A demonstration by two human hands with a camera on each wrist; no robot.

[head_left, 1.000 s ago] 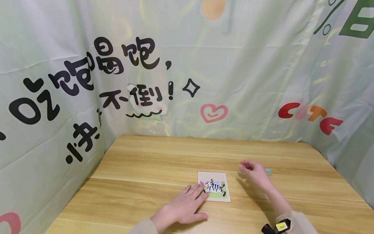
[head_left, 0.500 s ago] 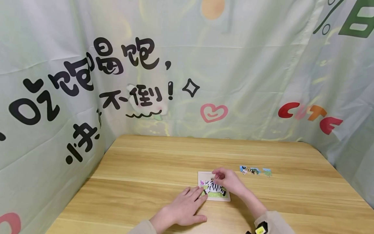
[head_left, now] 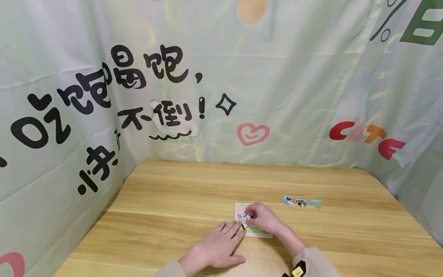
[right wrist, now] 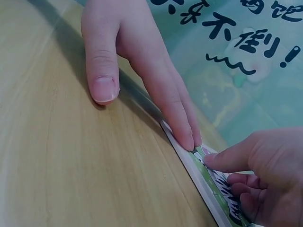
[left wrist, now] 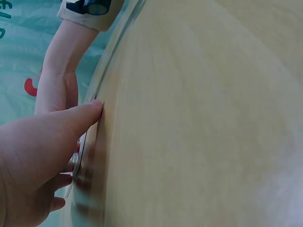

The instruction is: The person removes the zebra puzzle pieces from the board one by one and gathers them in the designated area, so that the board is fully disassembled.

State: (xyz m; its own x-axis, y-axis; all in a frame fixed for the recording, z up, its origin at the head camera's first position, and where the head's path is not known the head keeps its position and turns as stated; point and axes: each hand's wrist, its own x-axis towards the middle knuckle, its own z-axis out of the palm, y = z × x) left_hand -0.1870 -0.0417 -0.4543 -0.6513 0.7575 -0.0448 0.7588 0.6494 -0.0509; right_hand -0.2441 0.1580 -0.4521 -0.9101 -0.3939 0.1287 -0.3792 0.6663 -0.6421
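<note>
A small zebra jigsaw puzzle lies in its pale square tray on the table, its upper strip bare. My left hand rests on the table, straight fingertips on the tray's near left corner; in the left wrist view the thumb points forward. Over the picture, my right hand pinches a puzzle piece, mostly hidden by thumb and fingers. In the right wrist view, the right thumb tip is right at the green part of the picture, with the other fingers curled behind.
Three loose puzzle pieces lie in a row right of the tray: one at the left, one in the middle and a green-and-blue one. A printed cloth hangs behind the wooden table.
My right hand has moved left from the loose pieces to the puzzle, then lower over the picture. The row of loose pieces has come into sight. My left hand has stayed in place.
</note>
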